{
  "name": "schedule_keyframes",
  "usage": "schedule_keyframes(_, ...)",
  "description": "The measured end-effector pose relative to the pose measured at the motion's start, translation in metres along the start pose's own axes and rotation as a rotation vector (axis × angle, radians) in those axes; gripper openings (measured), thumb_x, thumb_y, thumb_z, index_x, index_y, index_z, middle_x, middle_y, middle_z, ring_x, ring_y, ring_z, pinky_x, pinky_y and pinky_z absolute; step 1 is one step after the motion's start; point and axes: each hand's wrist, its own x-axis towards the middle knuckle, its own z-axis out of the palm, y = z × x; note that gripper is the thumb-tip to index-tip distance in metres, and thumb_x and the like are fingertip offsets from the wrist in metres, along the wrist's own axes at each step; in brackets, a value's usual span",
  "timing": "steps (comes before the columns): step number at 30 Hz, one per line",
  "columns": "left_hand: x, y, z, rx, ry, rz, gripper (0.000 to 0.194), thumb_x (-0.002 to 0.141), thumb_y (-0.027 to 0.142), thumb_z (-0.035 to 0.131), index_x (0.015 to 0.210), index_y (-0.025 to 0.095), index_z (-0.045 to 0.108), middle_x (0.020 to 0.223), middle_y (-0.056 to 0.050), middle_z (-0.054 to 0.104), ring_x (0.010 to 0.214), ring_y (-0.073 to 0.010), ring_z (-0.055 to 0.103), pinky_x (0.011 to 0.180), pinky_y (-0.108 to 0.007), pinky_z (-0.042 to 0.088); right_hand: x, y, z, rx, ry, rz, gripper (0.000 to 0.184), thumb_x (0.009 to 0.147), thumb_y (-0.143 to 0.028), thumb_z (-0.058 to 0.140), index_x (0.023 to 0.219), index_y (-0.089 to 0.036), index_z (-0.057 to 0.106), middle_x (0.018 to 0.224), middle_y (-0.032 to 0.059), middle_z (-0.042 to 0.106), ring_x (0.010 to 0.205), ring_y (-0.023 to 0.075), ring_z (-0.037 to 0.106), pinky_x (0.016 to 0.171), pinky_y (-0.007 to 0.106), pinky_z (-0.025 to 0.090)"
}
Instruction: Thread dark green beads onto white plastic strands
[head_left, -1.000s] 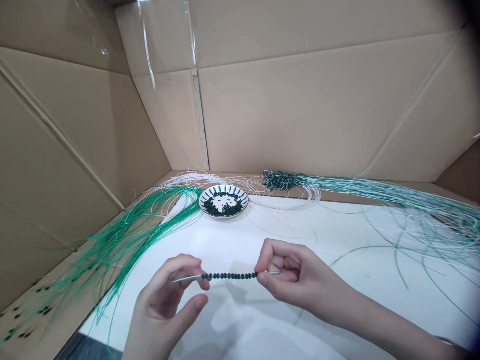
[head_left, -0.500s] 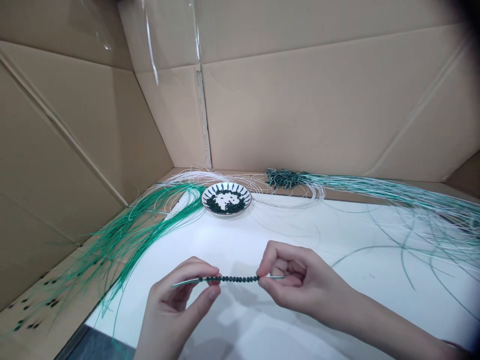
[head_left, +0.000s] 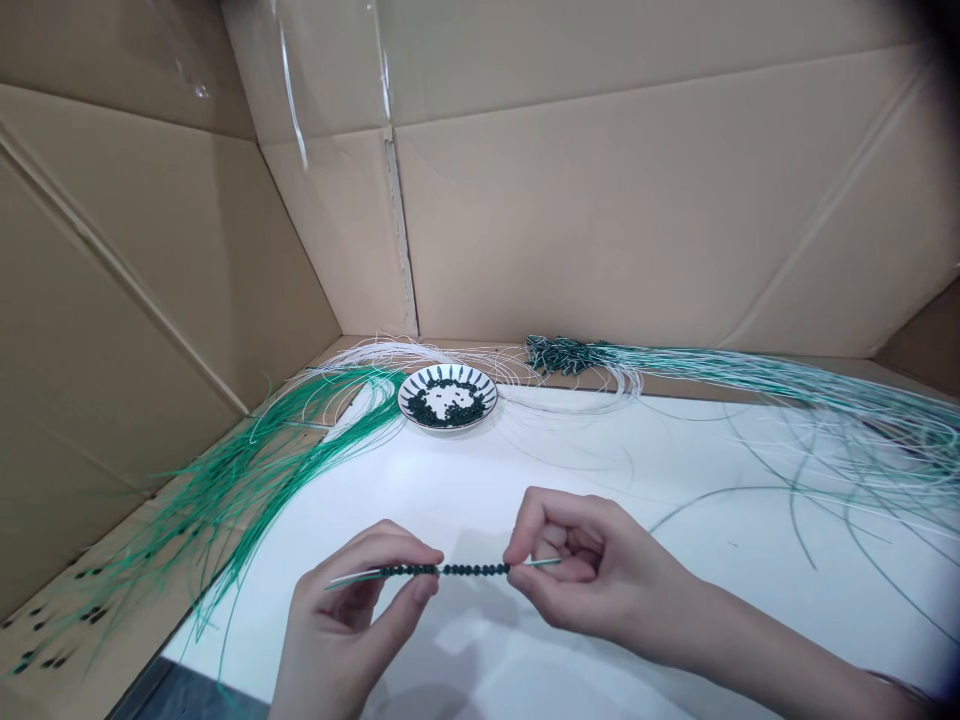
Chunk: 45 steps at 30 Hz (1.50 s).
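Between my two hands a string of dark beads (head_left: 475,570) is held level above the white board. My left hand (head_left: 367,590) pinches its left part between thumb and fingertips; beads and loose green and white cord ends stick out leftward past the fingers. At the other end, my right hand (head_left: 570,555) pinches the string by the last beads, with a short piece of cord running on behind the fingertips. A small gap in the beads shows beside my left fingertips. Beyond the hands stands a striped plate (head_left: 448,372) with many loose dark beads (head_left: 465,410) in it.
Green cords (head_left: 292,480) fan out at the left, with white cords (head_left: 390,350) behind the plate. A bundle of beaded strands (head_left: 566,355) trails rightward along the back. Cardboard walls (head_left: 600,200) enclose the white board (head_left: 555,450). Dark bits (head_left: 94,613) lie at far left.
More beads now sit to the left of my left fingers, and a small gap has appeared in the row. Both hands still pinch the string; the whole view has shifted slightly.
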Motion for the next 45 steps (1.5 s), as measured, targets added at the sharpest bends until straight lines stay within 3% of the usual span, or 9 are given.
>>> schedule_keyframes(5, -0.001, 0.0, 0.003, -0.042, -0.1, -0.006, 0.017, 0.075, 0.045, 0.085, 0.082, 0.029, 0.083, 0.073, -0.003, 0.074, 0.067, -0.0167, 0.067, 0.063, -0.022, 0.052, 0.0, -0.002, 0.001, -0.001, -0.014, 0.004, 0.023, 0.083, -0.03, 0.079, 0.082, -0.018, 0.058, 0.056, -0.0128, 0.033, 0.045, 0.0046, 0.018, 0.043, 0.023, 0.014)
schedule_keyframes(9, 0.0, -0.002, 0.003, 0.024, -0.135, 0.032, 0.003, 0.08, 0.031, 0.082, 0.079, 0.031, 0.085, 0.071, -0.003, 0.077, 0.068, -0.0158, 0.066, 0.061, -0.021, 0.05, 0.0, -0.001, 0.001, -0.097, 0.011, -0.073, 0.017, 0.084, -0.027, 0.077, 0.083, -0.017, 0.063, 0.053, -0.0138, 0.025, 0.046, 0.0061, 0.018, 0.043, 0.023, 0.015)
schedule_keyframes(13, -0.001, -0.002, 0.003, 0.017, -0.128, 0.013, 0.008, 0.077, 0.025, 0.082, 0.08, 0.032, 0.084, 0.073, -0.001, 0.077, 0.07, -0.0159, 0.068, 0.063, -0.021, 0.051, 0.0, -0.001, 0.001, -0.109, 0.015, -0.085, 0.019, 0.084, -0.029, 0.079, 0.084, -0.016, 0.065, 0.051, -0.014, 0.024, 0.046, 0.0065, 0.018, 0.043, 0.023, 0.016)
schedule_keyframes(17, 0.0, -0.004, -0.004, -0.032, -0.09, -0.066, 0.023, 0.071, 0.035, 0.09, 0.093, 0.037, 0.082, 0.08, 0.002, 0.077, 0.074, -0.0143, 0.071, 0.073, -0.019, 0.054, -0.001, -0.001, 0.0, -0.062, 0.036, -0.036, 0.023, 0.081, -0.032, 0.083, 0.083, -0.017, 0.065, 0.054, -0.0133, 0.025, 0.046, 0.006, 0.017, 0.044, 0.024, 0.014)
schedule_keyframes(23, 0.015, -0.012, -0.029, -0.19, -0.21, 0.192, 0.015, 0.08, 0.032, 0.084, 0.094, 0.037, 0.082, 0.071, 0.001, 0.072, 0.067, -0.015, 0.067, 0.072, -0.03, 0.061, 0.002, 0.001, -0.003, 0.065, 0.055, 0.043, 0.029, 0.074, -0.034, 0.089, 0.08, -0.016, 0.067, 0.055, -0.0128, 0.025, 0.046, 0.005, 0.015, 0.045, 0.024, 0.011)
schedule_keyframes(27, 0.017, -0.014, -0.034, -0.215, -0.252, 0.238, 0.009, 0.082, 0.033, 0.082, 0.087, 0.039, 0.083, 0.063, 0.001, 0.069, 0.058, -0.0135, 0.061, 0.067, -0.033, 0.059, 0.004, 0.003, -0.004, 0.054, 0.056, 0.053, 0.029, 0.074, -0.035, 0.089, 0.08, -0.016, 0.069, 0.054, -0.0127, 0.025, 0.047, 0.0055, 0.015, 0.046, 0.025, 0.011)
schedule_keyframes(34, 0.016, -0.02, -0.029, -0.283, -0.377, 0.086, 0.009, 0.074, 0.043, 0.086, 0.072, 0.034, 0.085, 0.069, -0.006, 0.071, 0.07, -0.0203, 0.069, 0.073, -0.039, 0.06, 0.003, 0.0, -0.005, 0.048, 0.061, 0.035, 0.025, 0.076, -0.033, 0.088, 0.08, -0.016, 0.069, 0.054, -0.0125, 0.025, 0.047, 0.0059, 0.016, 0.046, 0.025, 0.012)
schedule_keyframes(41, 0.01, -0.023, -0.011, -0.339, -0.621, -0.182, 0.013, 0.07, 0.043, 0.089, 0.071, 0.03, 0.085, 0.118, -0.013, 0.077, 0.11, -0.0322, 0.071, 0.098, -0.052, 0.052, -0.006, -0.02, -0.011, -0.118, 0.033, -0.04, 0.021, 0.081, -0.033, 0.084, 0.082, -0.016, 0.07, 0.055, -0.0121, 0.023, 0.049, 0.007, 0.018, 0.045, 0.025, 0.014)
schedule_keyframes(45, 0.004, -0.016, -0.005, -0.346, -0.742, -0.299, 0.017, 0.072, 0.043, 0.087, 0.07, 0.027, 0.083, 0.081, -0.011, 0.084, 0.093, -0.0318, 0.076, 0.092, -0.05, 0.053, -0.012, -0.027, -0.012, -0.186, -0.042, -0.055, 0.017, 0.086, -0.031, 0.077, 0.084, -0.017, 0.07, 0.054, -0.0124, 0.024, 0.048, 0.0069, 0.02, 0.044, 0.024, 0.017)
